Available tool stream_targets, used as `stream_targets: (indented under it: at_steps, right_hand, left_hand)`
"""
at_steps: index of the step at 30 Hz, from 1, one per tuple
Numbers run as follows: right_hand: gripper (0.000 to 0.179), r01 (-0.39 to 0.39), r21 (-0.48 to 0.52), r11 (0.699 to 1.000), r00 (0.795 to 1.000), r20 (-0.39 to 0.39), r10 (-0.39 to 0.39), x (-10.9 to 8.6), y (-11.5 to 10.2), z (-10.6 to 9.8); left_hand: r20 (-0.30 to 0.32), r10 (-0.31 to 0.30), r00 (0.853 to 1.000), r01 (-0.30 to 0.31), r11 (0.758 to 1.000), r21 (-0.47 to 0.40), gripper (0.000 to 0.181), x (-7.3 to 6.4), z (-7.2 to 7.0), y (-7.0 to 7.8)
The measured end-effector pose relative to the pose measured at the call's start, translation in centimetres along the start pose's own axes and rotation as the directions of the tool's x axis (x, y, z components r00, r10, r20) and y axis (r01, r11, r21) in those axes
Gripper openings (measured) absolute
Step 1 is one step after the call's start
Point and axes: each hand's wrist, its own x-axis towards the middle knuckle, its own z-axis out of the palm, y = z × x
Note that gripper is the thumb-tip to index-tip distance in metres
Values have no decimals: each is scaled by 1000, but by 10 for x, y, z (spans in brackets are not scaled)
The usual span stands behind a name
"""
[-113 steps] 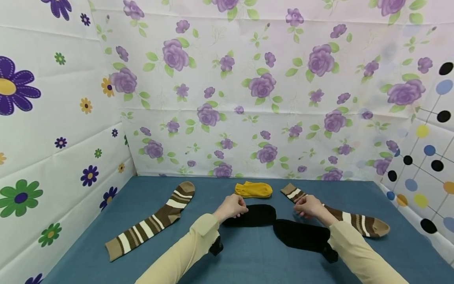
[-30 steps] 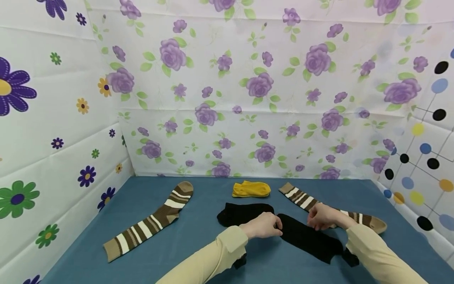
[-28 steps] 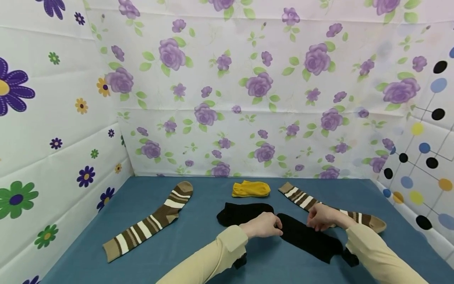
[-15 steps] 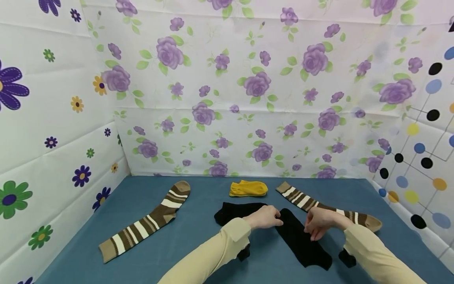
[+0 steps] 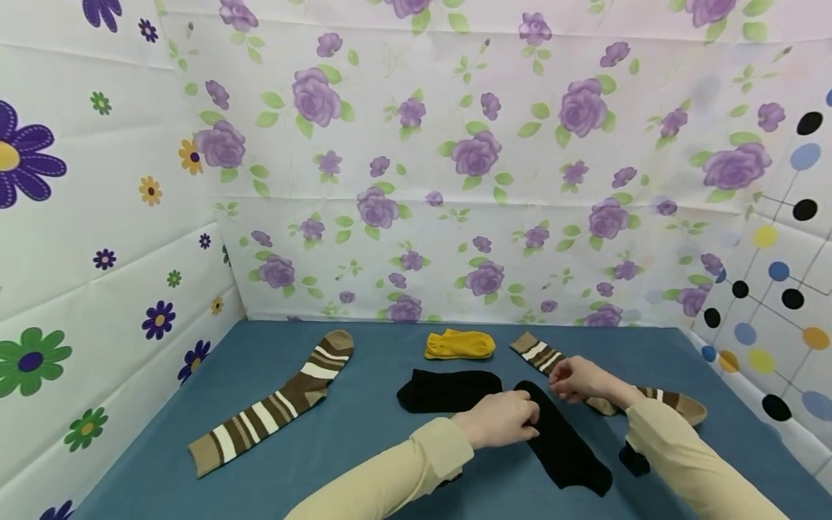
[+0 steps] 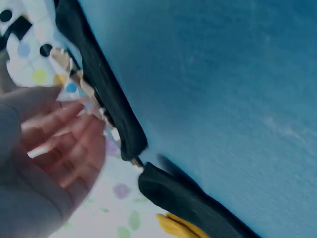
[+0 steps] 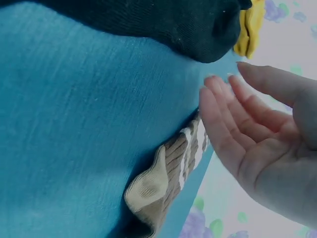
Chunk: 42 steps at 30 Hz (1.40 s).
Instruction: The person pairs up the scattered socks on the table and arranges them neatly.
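Observation:
Two black socks lie on the blue cloth in the head view. One black sock [image 5: 448, 391] lies crosswise; the other black sock [image 5: 567, 449] slants from the centre toward the front right. My left hand [image 5: 499, 420] is over the upper left edge of the slanted sock, and in the left wrist view its fingers [image 6: 59, 131] are loosely bent with nothing held. My right hand [image 5: 583, 381] hovers above the striped sock [image 5: 542, 356] on the right, hiding its middle. The right wrist view shows that hand's fingers [image 7: 233, 111] relaxed, its palm bare.
A folded pair of yellow socks [image 5: 459, 344] lies at the back centre. Another brown-and-white striped sock [image 5: 276, 410] stretches diagonally across the left side. Behind the blue cloth [image 5: 312, 462] hangs a rose-patterned curtain [image 5: 416, 166], with patterned sheets at both sides.
The right black sock has swung to a steeper slant, its lower end shifting left. My right hand has let go of it and moved up; my left hand has come rightward from the other black sock.

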Motion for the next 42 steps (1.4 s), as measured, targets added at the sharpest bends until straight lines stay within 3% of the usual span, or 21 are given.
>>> stream_targets:
  at_steps: [5,11,14,22,31,37,42]
  right_hand:
    - [13,77,-104,992,997,4,-77,11,-2,4]
    - [13,147,-216,965,989,25,-145,19,-4,8]
    - [17,154,-245,957,988,23,-153,23,-2,9]
    - [29,138,-150,979,990,33,-135,31,-1,16]
    - [13,168,-179,969,986,16,-168,33,0,21]
    - [6,156,-189,969,987,2,-158,28,2,18]
    - [6,83,-245,966,996,-9,-88,21,5,11]
  left_hand:
    - [28,158,987,-160,983,94,12,0,5,15]
    - [109,243,964,-256,957,134,13,0,11,29]
    - [146,253,956,-272,953,131,11,0,14,34]
    - [176,259,950,-286,945,155,9,4,20,40]
    - [166,264,950,-297,928,226,5,9,25,45]
    - [165,246,955,-279,934,222,11,5,22,40]
    - [156,241,958,-271,939,214,10,-3,17,26]
